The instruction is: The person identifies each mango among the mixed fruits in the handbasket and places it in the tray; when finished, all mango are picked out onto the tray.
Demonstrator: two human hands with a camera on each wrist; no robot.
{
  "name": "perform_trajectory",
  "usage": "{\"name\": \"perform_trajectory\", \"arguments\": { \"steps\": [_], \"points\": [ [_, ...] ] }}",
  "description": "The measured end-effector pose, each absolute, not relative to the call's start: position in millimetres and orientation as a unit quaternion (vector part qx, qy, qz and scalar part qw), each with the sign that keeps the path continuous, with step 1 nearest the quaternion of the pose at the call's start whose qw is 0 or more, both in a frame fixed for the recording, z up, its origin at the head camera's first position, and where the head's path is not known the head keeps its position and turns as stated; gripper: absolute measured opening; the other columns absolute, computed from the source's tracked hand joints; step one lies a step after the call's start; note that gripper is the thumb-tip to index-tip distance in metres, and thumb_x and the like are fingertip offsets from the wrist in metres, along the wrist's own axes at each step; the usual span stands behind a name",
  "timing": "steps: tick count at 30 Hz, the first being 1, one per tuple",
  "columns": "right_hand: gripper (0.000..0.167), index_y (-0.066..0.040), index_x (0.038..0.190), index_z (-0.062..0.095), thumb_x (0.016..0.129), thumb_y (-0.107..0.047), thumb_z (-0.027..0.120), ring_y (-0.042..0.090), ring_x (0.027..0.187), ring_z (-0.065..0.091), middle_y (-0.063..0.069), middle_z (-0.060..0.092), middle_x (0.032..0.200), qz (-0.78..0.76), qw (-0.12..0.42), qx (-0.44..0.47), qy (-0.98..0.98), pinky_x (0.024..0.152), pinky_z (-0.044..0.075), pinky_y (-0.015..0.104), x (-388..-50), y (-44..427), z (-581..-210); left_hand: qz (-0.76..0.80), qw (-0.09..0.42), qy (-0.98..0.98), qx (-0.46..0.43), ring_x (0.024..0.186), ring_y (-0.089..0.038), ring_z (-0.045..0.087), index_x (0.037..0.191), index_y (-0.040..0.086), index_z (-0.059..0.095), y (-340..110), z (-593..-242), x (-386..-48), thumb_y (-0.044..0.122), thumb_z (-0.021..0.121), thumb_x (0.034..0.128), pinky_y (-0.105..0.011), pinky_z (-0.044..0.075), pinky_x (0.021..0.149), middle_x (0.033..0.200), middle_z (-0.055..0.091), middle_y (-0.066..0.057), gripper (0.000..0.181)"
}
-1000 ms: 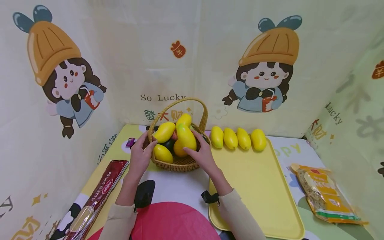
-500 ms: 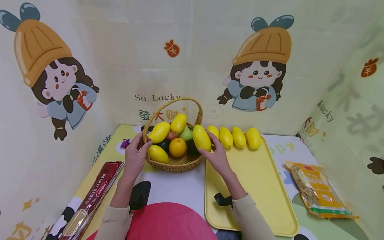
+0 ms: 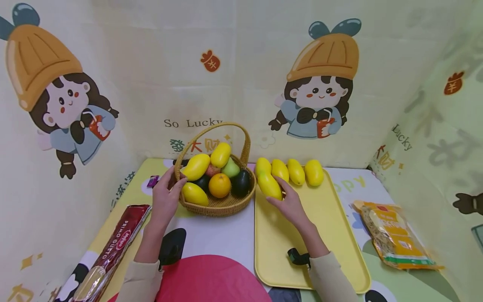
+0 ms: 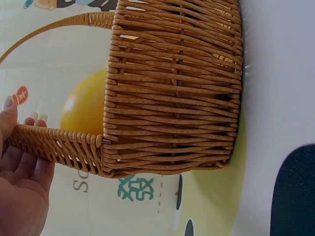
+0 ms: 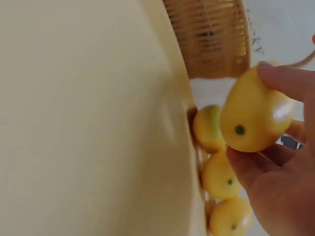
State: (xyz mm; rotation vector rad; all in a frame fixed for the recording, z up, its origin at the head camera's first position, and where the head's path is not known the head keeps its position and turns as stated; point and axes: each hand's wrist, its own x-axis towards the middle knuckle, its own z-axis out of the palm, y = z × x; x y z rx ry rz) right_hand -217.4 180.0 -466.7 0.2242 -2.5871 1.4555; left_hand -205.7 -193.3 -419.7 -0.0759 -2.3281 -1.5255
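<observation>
My right hand (image 3: 292, 205) holds a yellow mango (image 3: 269, 187) between thumb and fingers above the yellow tray (image 3: 324, 235). In the right wrist view the mango (image 5: 253, 115) is clear of the tray's surface. My left hand (image 3: 166, 199) grips the lower left part of the handle of a wicker basket (image 3: 226, 209); the left wrist view shows fingers and thumb around the handle (image 4: 54, 145). In the basket are several fruits: mangoes (image 3: 197, 167), an orange (image 3: 220, 186), a green pear (image 3: 231, 167), a reddish fruit (image 3: 212, 170) and dark avocados (image 3: 240, 183).
Several mangoes (image 3: 296, 171) lie in a row along the tray's far edge. A bag of grains (image 3: 400, 235) is at the right. At the left lie a long dark red packet (image 3: 117, 247) and a small purple packet (image 3: 152, 181). A printed cloth wall (image 3: 241, 84) stands behind.
My right hand has carried the mango from over the basket rightward to above the tray's far left part. The left hand stays on the basket handle. The head view has shifted slightly.
</observation>
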Motion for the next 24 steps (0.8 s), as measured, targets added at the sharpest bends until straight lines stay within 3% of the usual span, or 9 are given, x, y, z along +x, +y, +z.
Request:
{"name": "perform_trajectory", "arguments": {
  "steps": [4,11,18,24],
  "points": [
    [0.074,-0.014,0.147,0.045,0.084,-0.03,0.08,0.026,0.124,0.054,0.009,0.054,0.143,0.464,0.073,0.074,-0.88,0.103,0.049,0.047,-220.3,186.7,-475.2,-0.541,0.178,-0.822,-0.027,0.121,-0.016,0.057,0.146,0.021,0.046,-194.1,-418.9,-205.2,0.033,0.056,0.1005,-0.025,0.05,0.105,0.121,0.061,-0.002,0.049],
    [0.07,-0.009,0.144,0.048,0.085,-0.028,0.08,0.031,0.131,0.052,0.013,0.055,0.143,0.435,0.051,0.075,-0.896,0.113,0.041,0.051,-225.4,189.2,-484.9,-0.544,0.179,-0.819,-0.026,0.118,-0.015,0.057,0.145,0.021,0.047,-193.8,-419.3,-205.5,0.032,0.057,0.1005,-0.022,0.05,0.104,0.12,0.061,-0.002,0.047],
    [0.057,-0.008,0.141,0.053,0.091,-0.028,0.072,0.032,0.123,0.055,0.014,0.059,0.137,0.458,0.043,0.094,-0.883,0.103,0.049,0.051,-225.7,190.5,-481.0,-0.545,0.177,-0.819,-0.022,0.117,-0.014,0.057,0.145,0.02,0.047,-193.9,-419.5,-204.8,0.032,0.056,0.101,-0.023,0.051,0.104,0.121,0.06,-0.002,0.046],
    [0.054,-0.007,0.14,0.053,0.093,-0.026,0.069,0.032,0.122,0.056,0.013,0.058,0.14,0.456,0.034,0.103,-0.883,0.102,0.05,0.051,-223.9,192.1,-480.7,-0.544,0.172,-0.821,-0.021,0.119,-0.015,0.056,0.146,0.02,0.047,-194.2,-419.3,-205.7,0.033,0.056,0.1011,-0.024,0.05,0.105,0.121,0.06,-0.003,0.047]
  ]
}}
